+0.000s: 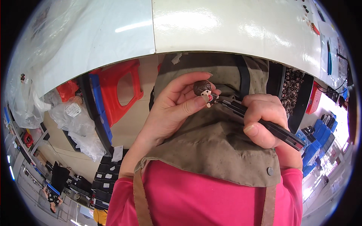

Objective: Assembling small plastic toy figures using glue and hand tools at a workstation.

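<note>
A small toy figurine (203,88) with a dark brown head of hair, a pale face and a bit of red on its body is pinched between the thumb and fingers of my left hand (174,103). My right hand (266,118) is wrapped round a black utility knife (282,135). The knife's narrow front end points left and meets the lower body of the figurine, or lies very close to it; I cannot tell which. Both hands are over my lap, above the brown apron (211,150), just below the table edge.
A white tabletop (226,35) curves across the front. To the left are a red plastic stool (137,84), a blue crate edge (100,109) and a clear plastic bag (79,126). A black bin at right holds many small brown pieces (292,88). Black boxes (103,182) are stacked lower left.
</note>
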{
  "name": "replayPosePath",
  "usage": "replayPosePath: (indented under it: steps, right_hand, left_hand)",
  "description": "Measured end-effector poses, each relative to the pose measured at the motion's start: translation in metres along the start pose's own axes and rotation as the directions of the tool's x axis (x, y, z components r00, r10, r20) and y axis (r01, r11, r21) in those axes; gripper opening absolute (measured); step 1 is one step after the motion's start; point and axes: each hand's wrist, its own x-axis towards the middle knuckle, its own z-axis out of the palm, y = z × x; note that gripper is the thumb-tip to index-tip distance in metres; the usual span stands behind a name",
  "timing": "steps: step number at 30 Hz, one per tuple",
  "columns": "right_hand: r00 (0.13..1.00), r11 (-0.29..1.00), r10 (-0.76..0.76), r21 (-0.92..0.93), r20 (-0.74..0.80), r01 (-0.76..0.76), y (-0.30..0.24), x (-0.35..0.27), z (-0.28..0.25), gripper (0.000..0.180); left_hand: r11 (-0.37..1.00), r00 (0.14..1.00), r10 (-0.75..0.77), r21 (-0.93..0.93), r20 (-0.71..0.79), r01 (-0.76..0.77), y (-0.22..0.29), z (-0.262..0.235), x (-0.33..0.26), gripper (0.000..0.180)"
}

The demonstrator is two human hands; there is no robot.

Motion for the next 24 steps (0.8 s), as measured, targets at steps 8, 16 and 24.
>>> replayPosePath:
  steps: [8,16,24]
  right_hand:
    - [1.0,1.0,-0.011,-0.017,0.013,0.011,-0.0006,0.0013,-0.0005,0.028]
    - [0.998,0.999,0.031,-0.023,0.06,-0.03,-0.0066,0.0049,-0.006,0.024]
    - [0.998,0.991,-0.048,-0.126,0.043,0.053,-0.0049,0.0025,0.001,0.033]
  left_hand:
    - [1.0,1.0,0.016,-0.001,0.01,-0.016,0.0005,-0.0002,0.0003,0.041]
    - [1.0,1.0,0.029,-0.001,0.008,-0.029,0.0012,-0.0006,0.0001,0.04]
    - [0.999,0.999,0.006,0.043,0.035,-0.007,0.0014,-0.0029,0.0014,0.04]
